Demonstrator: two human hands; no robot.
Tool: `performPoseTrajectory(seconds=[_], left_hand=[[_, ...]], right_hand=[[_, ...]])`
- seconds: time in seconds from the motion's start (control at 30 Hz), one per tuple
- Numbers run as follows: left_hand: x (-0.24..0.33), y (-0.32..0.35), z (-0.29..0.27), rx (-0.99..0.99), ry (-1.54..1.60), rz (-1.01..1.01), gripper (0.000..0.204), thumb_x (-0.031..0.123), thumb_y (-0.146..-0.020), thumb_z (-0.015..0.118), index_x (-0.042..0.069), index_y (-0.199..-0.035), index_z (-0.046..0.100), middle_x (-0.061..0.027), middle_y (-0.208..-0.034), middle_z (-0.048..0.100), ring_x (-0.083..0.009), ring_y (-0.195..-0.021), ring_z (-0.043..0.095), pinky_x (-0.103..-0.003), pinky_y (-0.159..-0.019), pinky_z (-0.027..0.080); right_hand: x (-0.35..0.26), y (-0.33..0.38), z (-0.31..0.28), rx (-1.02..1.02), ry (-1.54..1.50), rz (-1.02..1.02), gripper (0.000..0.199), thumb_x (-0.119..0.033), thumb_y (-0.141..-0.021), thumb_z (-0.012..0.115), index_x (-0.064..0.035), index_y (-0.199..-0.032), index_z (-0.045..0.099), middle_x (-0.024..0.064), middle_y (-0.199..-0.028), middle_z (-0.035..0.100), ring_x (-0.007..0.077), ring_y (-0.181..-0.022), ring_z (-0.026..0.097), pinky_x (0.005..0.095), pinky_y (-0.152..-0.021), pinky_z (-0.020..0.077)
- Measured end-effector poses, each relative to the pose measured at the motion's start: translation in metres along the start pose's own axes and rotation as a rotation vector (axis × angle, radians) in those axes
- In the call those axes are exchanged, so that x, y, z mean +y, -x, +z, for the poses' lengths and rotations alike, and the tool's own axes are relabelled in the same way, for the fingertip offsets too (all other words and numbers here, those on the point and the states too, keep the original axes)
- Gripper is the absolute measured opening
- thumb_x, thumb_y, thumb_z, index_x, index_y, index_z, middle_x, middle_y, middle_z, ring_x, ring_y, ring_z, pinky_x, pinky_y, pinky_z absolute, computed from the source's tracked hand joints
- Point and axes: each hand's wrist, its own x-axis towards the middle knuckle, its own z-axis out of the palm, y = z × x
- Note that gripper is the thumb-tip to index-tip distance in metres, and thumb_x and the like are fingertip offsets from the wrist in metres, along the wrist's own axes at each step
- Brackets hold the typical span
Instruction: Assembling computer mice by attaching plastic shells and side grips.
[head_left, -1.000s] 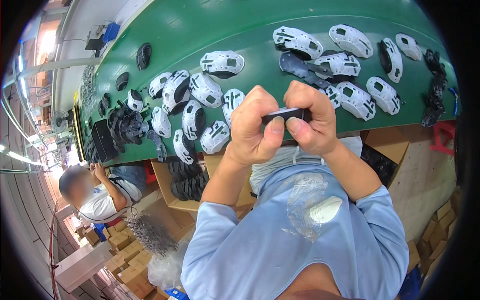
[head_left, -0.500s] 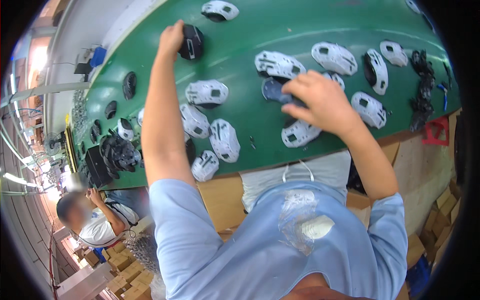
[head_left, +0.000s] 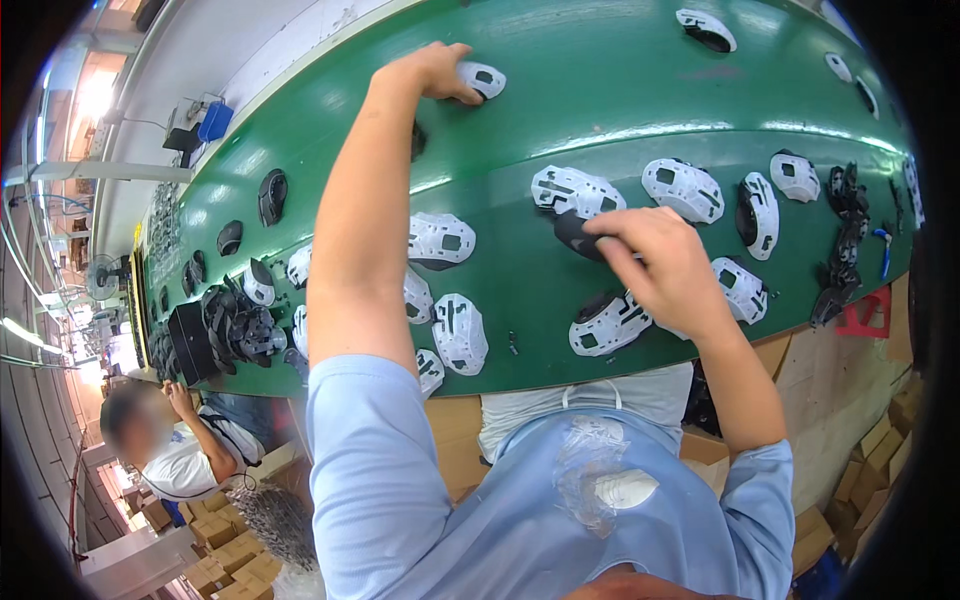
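Observation:
At the far side of the green table (head_left: pixel 620 100), my left hand (head_left: pixel 432 72) has its thumb and fingers around the near end of a small white curved plastic shell (head_left: pixel 484 79) with a square cut-out. My right hand (head_left: pixel 660 262) pinches the edge of a dark curved shell (head_left: pixel 576 234) between thumb and fingers. Just beyond that one lies a white slotted shell (head_left: pixel 572 186). Another white shell with a dark inside (head_left: pixel 610 325) is below the right hand. A black piece (head_left: pixel 418 140) shows partly behind my left forearm.
Several white shells, such as a slotted one (head_left: pixel 460 335), lie about the table. A heap of black parts (head_left: pixel 235 325) and a black box (head_left: pixel 190 338) are at left. Black parts (head_left: pixel 843 240) line the right end near a red frame (head_left: pixel 864 314). A person (head_left: pixel 185 440) sits at left.
My left hand has let go of the black piece and moved right to the white shell. My right hand still has the dark shell, now tilted differently. The whole view has shifted.

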Motion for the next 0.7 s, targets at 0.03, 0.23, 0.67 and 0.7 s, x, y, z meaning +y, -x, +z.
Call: performPoseTrajectory(seconds=[0.03, 0.23, 0.67, 0.7], left_hand=[[-0.007, 0.001, -0.004, -0.124, 0.057, -0.029, 0.101, 0.069, -0.066, 0.079, 0.007, -0.141, 0.053, -0.0191, -0.137, 0.057, -0.0428, -0.124, 0.053, -0.047, -0.104, 0.046], [0.005, 0.001, 0.021, 0.084, -0.022, -0.110, 0.099, 0.076, -0.068, 0.071, -0.008, -0.120, 0.060, -0.0277, -0.114, 0.068, -0.0342, -0.107, 0.068, -0.044, -0.093, 0.053], [0.048, 0.060, 0.013, 0.368, 0.355, -0.245, 0.079, 0.056, -0.066, 0.086, -0.007, -0.106, 0.058, -0.0244, -0.096, 0.070, -0.0331, -0.090, 0.071, -0.040, -0.080, 0.057], [0.059, 0.067, 0.010, 0.420, 0.698, -0.203, 0.072, 0.048, -0.066, 0.089, -0.005, -0.104, 0.058, -0.0198, -0.093, 0.070, -0.0267, -0.083, 0.070, -0.036, -0.073, 0.056]], right_hand=[[-0.008, 0.003, -0.007, -0.005, -0.290, 0.263, 0.023, -0.008, -0.094, 0.061, -0.0030, -0.116, 0.066, 0.0108, -0.099, 0.071, 0.0188, -0.087, 0.066, 0.0279, -0.083, 0.0472], [0.011, 0.023, -0.011, 0.247, -0.871, 0.357, 0.034, -0.016, -0.101, 0.055, -0.0018, -0.132, 0.057, 0.0023, -0.109, 0.062, 0.0086, -0.097, 0.054, 0.0226, -0.088, 0.0435], [-0.012, 0.058, -0.004, 0.376, -1.263, 0.332, 0.053, -0.037, -0.109, 0.042, -0.0026, -0.148, 0.041, 0.0001, -0.090, 0.039, 0.0090, -0.075, 0.034, 0.0246, -0.068, 0.0365], [-0.016, 0.056, -0.004, 0.393, -1.226, 0.311, 0.053, -0.037, -0.109, 0.042, -0.0028, -0.149, 0.041, 0.0004, -0.091, 0.040, 0.0090, -0.076, 0.034, 0.0244, -0.068, 0.0371]])
